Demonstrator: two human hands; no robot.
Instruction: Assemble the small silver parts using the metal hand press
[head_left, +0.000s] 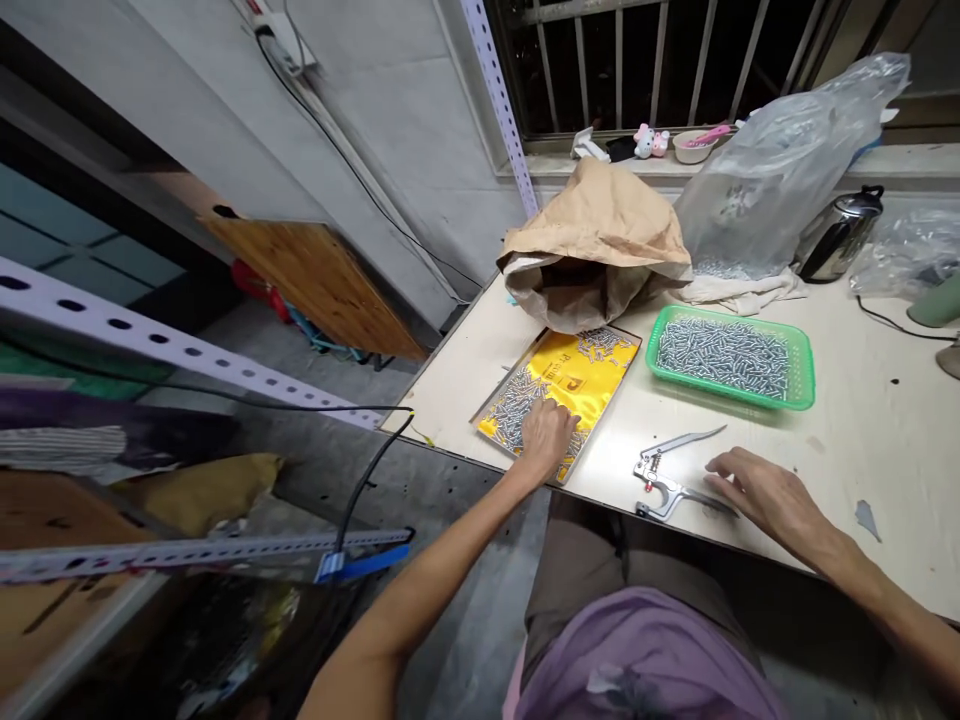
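Note:
My left hand (548, 432) reaches into a shallow tray (604, 410) lined with shiny yellow cloth. Its fingers are curled down among small silvery metal pins (515, 406); whatever they grip is hidden under the hand. More pins are scattered at the tray's far end. To the right, my right hand (766, 492) hovers at or rests on the table edge, fingers loosely stretched and apart, holding nothing visible. Its fingertips are beside the lower handle of spring-loaded hand pliers (664, 484), which lie on the table with their handles spread; contact is unclear.
A green plastic basket (804, 378) full of similar pins stands behind the pliers. At the back are a brown paper bag (600, 215), a clear plastic bag (787, 150) and a kettle (840, 235). A perforated metal post (187, 350) and black cable flank the table (862, 440).

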